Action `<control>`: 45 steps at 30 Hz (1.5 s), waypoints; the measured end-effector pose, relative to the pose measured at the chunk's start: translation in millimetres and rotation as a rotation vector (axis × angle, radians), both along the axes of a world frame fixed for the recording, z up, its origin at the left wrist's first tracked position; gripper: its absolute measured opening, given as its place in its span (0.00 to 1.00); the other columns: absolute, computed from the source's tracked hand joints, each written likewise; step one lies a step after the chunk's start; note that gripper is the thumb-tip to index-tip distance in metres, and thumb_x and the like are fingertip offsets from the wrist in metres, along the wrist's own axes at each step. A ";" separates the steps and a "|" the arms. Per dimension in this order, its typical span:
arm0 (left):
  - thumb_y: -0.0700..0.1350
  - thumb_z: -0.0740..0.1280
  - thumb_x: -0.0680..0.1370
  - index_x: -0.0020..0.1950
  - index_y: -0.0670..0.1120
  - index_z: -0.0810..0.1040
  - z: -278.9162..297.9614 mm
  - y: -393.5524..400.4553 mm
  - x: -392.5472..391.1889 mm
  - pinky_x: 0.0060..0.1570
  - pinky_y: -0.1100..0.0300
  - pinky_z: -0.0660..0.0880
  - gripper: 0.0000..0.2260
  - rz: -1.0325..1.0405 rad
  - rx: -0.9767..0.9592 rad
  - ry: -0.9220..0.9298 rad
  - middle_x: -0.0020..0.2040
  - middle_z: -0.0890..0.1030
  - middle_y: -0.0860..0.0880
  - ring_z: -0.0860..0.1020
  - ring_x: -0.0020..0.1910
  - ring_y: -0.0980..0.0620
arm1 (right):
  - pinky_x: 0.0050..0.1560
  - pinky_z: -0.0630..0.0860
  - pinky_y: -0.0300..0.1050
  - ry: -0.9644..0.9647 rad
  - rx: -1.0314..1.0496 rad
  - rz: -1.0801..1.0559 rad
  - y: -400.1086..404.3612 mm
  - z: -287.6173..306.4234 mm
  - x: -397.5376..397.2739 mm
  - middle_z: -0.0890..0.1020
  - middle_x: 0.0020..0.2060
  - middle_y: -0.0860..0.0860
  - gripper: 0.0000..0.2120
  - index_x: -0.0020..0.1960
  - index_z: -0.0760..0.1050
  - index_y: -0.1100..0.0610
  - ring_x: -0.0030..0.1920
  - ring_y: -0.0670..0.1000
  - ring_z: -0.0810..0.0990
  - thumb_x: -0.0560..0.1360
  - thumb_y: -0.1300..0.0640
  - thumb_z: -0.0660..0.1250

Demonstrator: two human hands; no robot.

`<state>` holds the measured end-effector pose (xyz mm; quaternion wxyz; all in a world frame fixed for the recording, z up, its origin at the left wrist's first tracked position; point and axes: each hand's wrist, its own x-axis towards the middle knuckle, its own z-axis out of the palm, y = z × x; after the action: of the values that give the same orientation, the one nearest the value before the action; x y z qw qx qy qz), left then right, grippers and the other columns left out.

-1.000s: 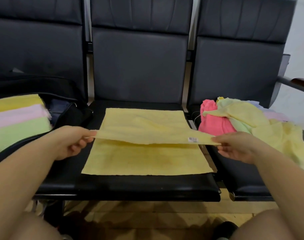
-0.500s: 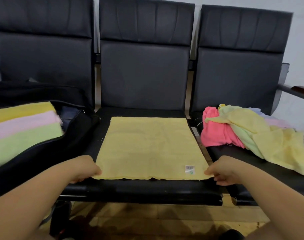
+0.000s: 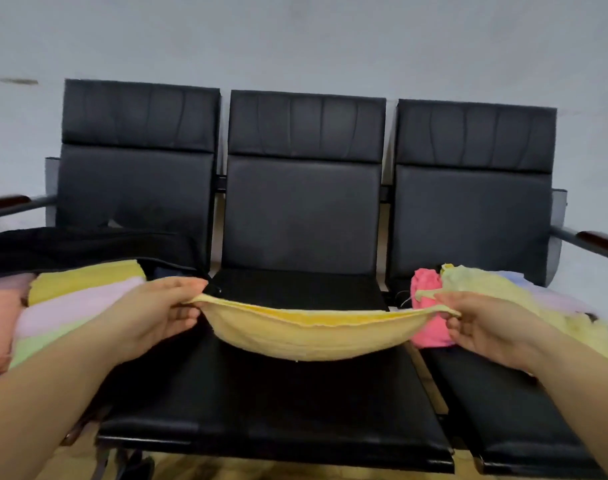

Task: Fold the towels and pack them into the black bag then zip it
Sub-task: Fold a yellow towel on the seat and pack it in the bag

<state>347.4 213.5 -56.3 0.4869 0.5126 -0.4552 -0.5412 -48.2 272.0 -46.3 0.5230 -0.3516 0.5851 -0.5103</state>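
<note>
A folded yellow towel [image 3: 309, 336] hangs in the air above the middle seat, sagging in its middle. My left hand [image 3: 157, 315] pinches its left end and my right hand [image 3: 482, 327] pinches its right end. The open black bag [image 3: 88, 244] lies on the left seat. Inside it sit folded towels in yellow [image 3: 84, 282], pink [image 3: 70, 311] and green [image 3: 43, 344], with an orange one at the far left. A loose pile of unfolded towels [image 3: 503, 292], pink, yellow, green and lilac, lies on the right seat.
Three black padded seats stand in a row against a pale wall; the middle seat [image 3: 295, 403] is bare under the towel. Armrests stick out at the far left [image 3: 8, 204] and far right [image 3: 593, 240]. The floor shows below the seat fronts.
The half-folded yellow towel lay flat on the middle seat; both hands have lifted it off by its ends. The view has tilted upward.
</note>
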 end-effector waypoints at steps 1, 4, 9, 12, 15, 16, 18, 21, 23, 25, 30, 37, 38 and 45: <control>0.39 0.63 0.79 0.46 0.45 0.77 19.4 4.0 0.4 0.24 0.69 0.74 0.04 0.012 -0.065 0.063 0.27 0.78 0.51 0.75 0.22 0.61 | 0.27 0.76 0.35 -0.061 -0.079 -0.014 4.8 18.5 1.3 0.77 0.28 0.50 0.02 0.46 0.76 0.58 0.26 0.43 0.75 0.77 0.61 0.64; 0.43 0.65 0.77 0.39 0.45 0.80 77.1 16.4 2.6 0.24 0.71 0.73 0.08 0.013 -0.208 0.268 0.26 0.76 0.53 0.74 0.23 0.61 | 0.31 0.79 0.36 -0.213 -0.327 -0.070 21.3 68.9 5.8 0.80 0.29 0.49 0.04 0.47 0.77 0.57 0.27 0.43 0.78 0.77 0.62 0.63; 0.43 0.70 0.64 0.36 0.47 0.87 122.2 18.7 11.5 0.30 0.67 0.77 0.06 -0.057 -0.285 0.458 0.31 0.80 0.52 0.79 0.29 0.59 | 0.35 0.82 0.44 -0.209 -0.477 -0.002 24.3 111.4 15.7 0.84 0.34 0.51 0.19 0.53 0.77 0.56 0.35 0.47 0.84 0.65 0.58 0.78; 0.41 0.64 0.75 0.38 0.47 0.87 99.5 -1.1 15.0 0.32 0.66 0.78 0.13 -0.024 -0.221 0.456 0.33 0.80 0.51 0.80 0.30 0.58 | 0.37 0.83 0.47 -0.157 -0.428 -0.005 -1.0 96.7 15.2 0.85 0.38 0.54 0.50 0.52 0.77 0.57 0.38 0.50 0.85 0.30 0.52 0.85; 0.40 0.61 0.79 0.36 0.46 0.87 47.3 -25.7 9.7 0.31 0.65 0.79 0.18 0.053 -0.101 0.416 0.32 0.80 0.50 0.81 0.30 0.57 | 0.35 0.83 0.47 -0.180 -0.323 -0.045 -31.4 54.5 16.7 0.85 0.36 0.53 0.45 0.54 0.77 0.57 0.37 0.49 0.85 0.37 0.54 0.85; 0.40 0.61 0.79 0.37 0.46 0.87 28.7 -33.6 7.3 0.30 0.65 0.79 0.17 0.072 -0.055 0.409 0.31 0.80 0.49 0.81 0.30 0.56 | 0.34 0.82 0.47 -0.183 -0.282 -0.061 -40.1 38.8 17.4 0.85 0.35 0.52 0.39 0.56 0.77 0.57 0.36 0.49 0.85 0.46 0.55 0.84; 0.40 0.61 0.80 0.45 0.44 0.84 -3.8 -49.8 3.9 0.30 0.63 0.80 0.12 0.090 0.021 0.387 0.31 0.81 0.48 0.82 0.31 0.55 | 0.35 0.83 0.48 -0.182 -0.207 -0.073 -56.6 9.6 16.6 0.85 0.37 0.52 0.19 0.55 0.76 0.58 0.37 0.48 0.85 0.66 0.58 0.76; 0.40 0.59 0.81 0.52 0.45 0.78 -34.5 -75.7 -0.6 0.36 0.59 0.82 0.08 0.083 0.082 0.315 0.30 0.82 0.49 0.83 0.38 0.52 | 0.45 0.81 0.49 -0.114 -0.119 -0.104 -82.8 -23.4 10.2 0.82 0.44 0.52 0.05 0.52 0.76 0.55 0.46 0.49 0.84 0.78 0.61 0.63; 0.40 0.57 0.82 0.53 0.46 0.77 -43.7 -92.0 -3.3 0.40 0.54 0.82 0.09 0.073 0.092 0.262 0.30 0.82 0.51 0.82 0.44 0.51 | 0.54 0.77 0.52 -0.074 -0.108 -0.111 -98.9 -35.7 9.4 0.81 0.46 0.52 0.06 0.54 0.75 0.54 0.51 0.50 0.81 0.79 0.61 0.61; 0.40 0.55 0.83 0.55 0.47 0.76 -47.1 -107.4 -7.1 0.44 0.50 0.78 0.10 0.070 0.092 0.236 0.30 0.81 0.52 0.80 0.48 0.51 | 0.59 0.74 0.54 -0.052 -0.108 -0.120 -114.3 -43.2 8.5 0.81 0.47 0.51 0.07 0.55 0.74 0.54 0.53 0.50 0.80 0.79 0.61 0.60; 0.39 0.54 0.82 0.58 0.50 0.75 -53.2 -133.8 -15.6 0.52 0.46 0.74 0.13 0.070 0.050 0.146 0.36 0.81 0.52 0.79 0.51 0.52 | 0.64 0.69 0.55 -0.028 -0.111 -0.133 -143.0 -56.9 4.6 0.81 0.48 0.51 0.07 0.52 0.74 0.54 0.58 0.51 0.78 0.80 0.62 0.58; 0.38 0.52 0.82 0.51 0.49 0.77 -53.8 -141.0 -18.5 0.48 0.50 0.75 0.14 0.102 0.005 0.129 0.32 0.82 0.52 0.80 0.49 0.50 | 0.56 0.71 0.45 0.010 -0.126 -0.130 -153.3 -68.4 0.5 0.81 0.53 0.53 0.10 0.60 0.71 0.56 0.55 0.48 0.79 0.80 0.62 0.57; 0.38 0.52 0.82 0.51 0.48 0.77 -53.5 -139.1 -17.4 0.48 0.51 0.75 0.14 0.100 0.006 0.127 0.31 0.82 0.52 0.81 0.48 0.50 | 0.56 0.71 0.44 0.002 -0.118 -0.128 -151.5 -67.9 -1.5 0.82 0.51 0.52 0.09 0.59 0.73 0.56 0.54 0.49 0.80 0.80 0.61 0.58; 0.40 0.57 0.80 0.51 0.45 0.79 -38.7 -103.9 4.6 0.33 0.56 0.82 0.11 -0.086 0.046 -0.038 0.30 0.81 0.49 0.84 0.35 0.51 | 0.57 0.72 0.47 0.039 -0.043 -0.063 -114.7 -53.6 -16.3 0.83 0.40 0.53 0.07 0.47 0.77 0.58 0.49 0.51 0.83 0.79 0.60 0.60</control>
<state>352.0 109.6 -95.0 0.4426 0.5136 -0.4735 -0.5623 -64.5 157.3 -100.0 0.4875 -0.3540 0.5950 -0.5320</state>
